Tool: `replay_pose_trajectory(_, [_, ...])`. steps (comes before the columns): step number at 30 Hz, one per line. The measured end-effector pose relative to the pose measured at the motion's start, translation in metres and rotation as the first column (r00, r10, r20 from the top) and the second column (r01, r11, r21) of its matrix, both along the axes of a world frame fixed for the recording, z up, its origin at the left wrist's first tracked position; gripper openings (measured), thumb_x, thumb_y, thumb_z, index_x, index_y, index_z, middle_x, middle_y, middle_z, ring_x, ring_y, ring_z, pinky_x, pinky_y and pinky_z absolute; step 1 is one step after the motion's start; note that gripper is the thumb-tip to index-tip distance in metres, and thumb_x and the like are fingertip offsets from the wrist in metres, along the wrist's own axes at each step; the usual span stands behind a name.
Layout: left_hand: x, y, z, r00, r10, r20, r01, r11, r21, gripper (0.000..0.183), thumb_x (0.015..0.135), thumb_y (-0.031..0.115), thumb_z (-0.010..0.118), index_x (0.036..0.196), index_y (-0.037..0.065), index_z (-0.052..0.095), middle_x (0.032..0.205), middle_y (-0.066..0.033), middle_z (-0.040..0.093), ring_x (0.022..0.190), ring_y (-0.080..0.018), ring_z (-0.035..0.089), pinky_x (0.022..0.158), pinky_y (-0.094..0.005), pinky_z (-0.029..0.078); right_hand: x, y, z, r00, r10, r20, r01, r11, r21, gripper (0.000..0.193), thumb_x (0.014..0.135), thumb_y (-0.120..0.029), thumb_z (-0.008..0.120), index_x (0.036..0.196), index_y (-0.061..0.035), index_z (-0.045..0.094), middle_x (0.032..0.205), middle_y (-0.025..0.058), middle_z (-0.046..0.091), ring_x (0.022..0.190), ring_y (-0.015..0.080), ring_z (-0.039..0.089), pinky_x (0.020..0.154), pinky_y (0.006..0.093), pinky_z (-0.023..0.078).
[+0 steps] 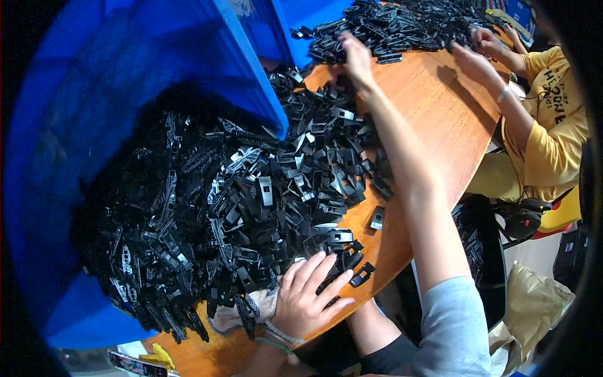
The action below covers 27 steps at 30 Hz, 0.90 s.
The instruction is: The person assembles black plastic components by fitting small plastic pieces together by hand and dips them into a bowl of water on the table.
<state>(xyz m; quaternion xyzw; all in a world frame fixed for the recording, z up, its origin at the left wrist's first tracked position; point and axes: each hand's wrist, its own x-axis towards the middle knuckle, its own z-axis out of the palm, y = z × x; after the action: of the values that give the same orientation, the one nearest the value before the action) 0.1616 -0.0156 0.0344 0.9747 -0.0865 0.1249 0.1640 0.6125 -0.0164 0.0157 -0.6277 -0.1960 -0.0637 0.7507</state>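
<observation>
My left hand lies palm down at the near edge of a large heap of small black plastic parts, its fingers spread. Some of these parts have silver faces, and their exact kind is unclear. A piece of pale, mesh-like cloth lies beside that hand. My right arm stretches far forward across the table. At its end, my right hand is beside a second pile of long black parts. Its fingers are blurred and partly turned away, so whether they hold anything cannot be made out.
A big blue bin lies tipped on the left, with the heap spilling from it onto the wooden table. Across the table, a person in a yellow shirt works with both hands near the far pile. A brown paper bag stands at lower right.
</observation>
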Motion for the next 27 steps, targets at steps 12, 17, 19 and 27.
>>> replay_pose_trajectory(12, [0.003, 0.002, 0.0, 0.999, -0.028, -0.017, 0.027, 0.999, -0.035, 0.049, 0.074, 0.045, 0.073, 0.117, 0.022, 0.065, 0.127, -0.0088, 0.053, 0.12, -0.0287, 0.047, 0.096, -0.0457, 0.037, 0.02, -0.029, -0.022, 0.803, 0.026, 0.595, 0.433, 0.662, -0.612, 0.048, 0.086, -0.014, 0.041, 0.132, -0.0025, 0.048, 0.099, 0.0226, 0.066, 0.095, 0.0358, 0.062, 0.094, 0.045, 0.042])
replay_pose_trajectory(17, [0.004, -0.001, -0.005, 1.0, -0.021, -0.014, 0.02, 0.999, -0.048, 0.05, 0.074, 0.045, 0.073, 0.117, 0.022, 0.065, 0.129, -0.0088, 0.052, 0.121, -0.0279, 0.046, 0.097, -0.0452, 0.037, 0.024, -0.03, -0.009, 0.841, -0.263, 0.472, 0.442, 0.837, -0.322, 0.039, 0.09, -0.017, 0.043, 0.126, -0.0069, 0.052, 0.099, 0.0191, 0.065, 0.097, 0.0335, 0.061, 0.092, 0.0447, 0.041])
replay_pose_trajectory(19, [0.003, -0.004, -0.003, 1.0, -0.026, -0.011, 0.026, 0.998, -0.055, 0.05, 0.074, 0.046, 0.073, 0.117, 0.022, 0.065, 0.129, -0.0088, 0.052, 0.121, -0.0277, 0.046, 0.097, -0.045, 0.037, 0.031, -0.028, -0.01, 0.865, -0.224, 0.449, 0.372, 0.887, -0.274, 0.04, 0.089, -0.015, 0.043, 0.127, -0.0078, 0.052, 0.104, 0.0203, 0.065, 0.098, 0.0353, 0.061, 0.092, 0.0425, 0.044])
replay_pose_trajectory(27, [0.002, -0.003, -0.001, 0.999, -0.034, -0.042, 0.032, 0.998, -0.062, 0.05, 0.075, 0.046, 0.073, 0.118, 0.021, 0.064, 0.13, -0.0092, 0.051, 0.122, -0.0275, 0.046, 0.098, -0.045, 0.035, 0.026, -0.01, -0.026, 0.815, 0.059, 0.576, 0.396, 0.67, -0.629, 0.07, 0.085, -0.011, 0.046, 0.15, -0.0192, 0.019, 0.134, 0.0083, 0.054, 0.14, 0.0331, 0.026, 0.111, 0.06, 0.006])
